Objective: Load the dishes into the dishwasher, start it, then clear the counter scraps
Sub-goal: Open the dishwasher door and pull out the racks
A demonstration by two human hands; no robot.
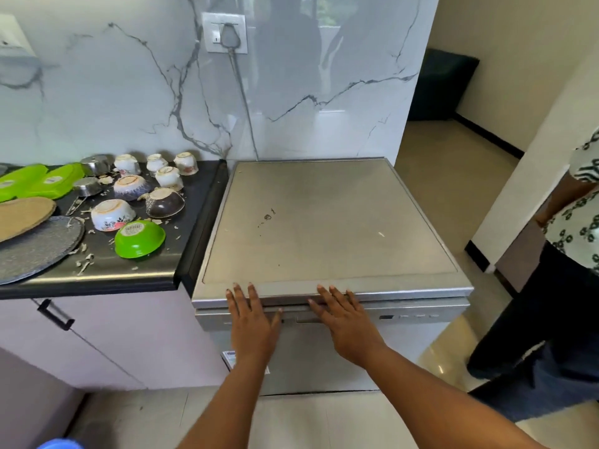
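The silver free-standing dishwasher point(324, 228) stands against the marble-patterned wall, its door shut and its flat grey top bare but for a few dark specks near the middle. Both hands lie on the upper front edge of the door. The left hand point(251, 322) rests flat with its fingers straight and spread, the fingertips reaching over the lip of the top. The right hand point(343, 319) lies just beside it, likewise flat with extended fingers, holding nothing. A strip of control buttons point(411, 316) sits to the right of the right hand.

Just left of the dishwasher, the dark counter point(136, 267) carries the dishes, all turned upside down: a bright green plastic bowl point(140, 238) near the front edge, a white floral ceramic bowl point(111, 214) behind it, a dark brown bowl point(164, 202), a blue-patterned bowl point(131, 187) and four small white teacups point(167, 176) near the wall. Farther left lie two steel vessels point(94, 164), green plastic trays point(39, 181), a tan woven mat point(22, 215) and a grey speckled round plate point(35, 247). Pale food scraps point(85, 259) are scattered among them.

A grey plug and cord point(230, 37) hang from a wall socket above the dishwasher. A second person in a patterned shirt point(580, 222) stands at the right.
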